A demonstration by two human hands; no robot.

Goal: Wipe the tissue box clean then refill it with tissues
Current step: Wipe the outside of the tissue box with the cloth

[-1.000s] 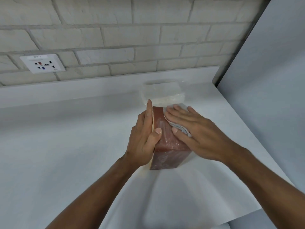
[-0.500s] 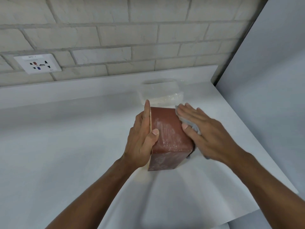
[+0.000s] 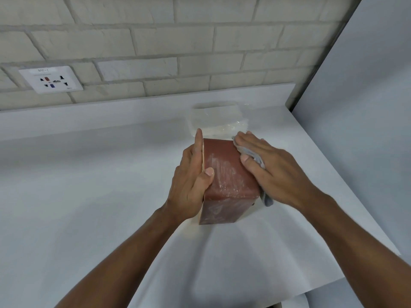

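Observation:
A reddish-brown tissue box point(image 3: 224, 174) stands on its side on the white counter point(image 3: 89, 185). My left hand point(image 3: 191, 185) holds its left face, fingers flat along it and the thumb hooked over the top edge. My right hand point(image 3: 273, 170) presses a grey cloth point(image 3: 255, 157) flat against the box's right face; a tail of the cloth hangs out below the palm. Pale wipe streaks show on the top face. A clear plastic pack of white tissues point(image 3: 216, 121) lies just behind the box.
A brick wall runs along the back with a white power socket point(image 3: 51, 80) at the left. A grey panel point(image 3: 367, 130) closes off the right side. The counter's front edge is near at the lower right.
My right hand slid the cloth off the box's top face and down onto its right side. The left hand kept its hold on the box.

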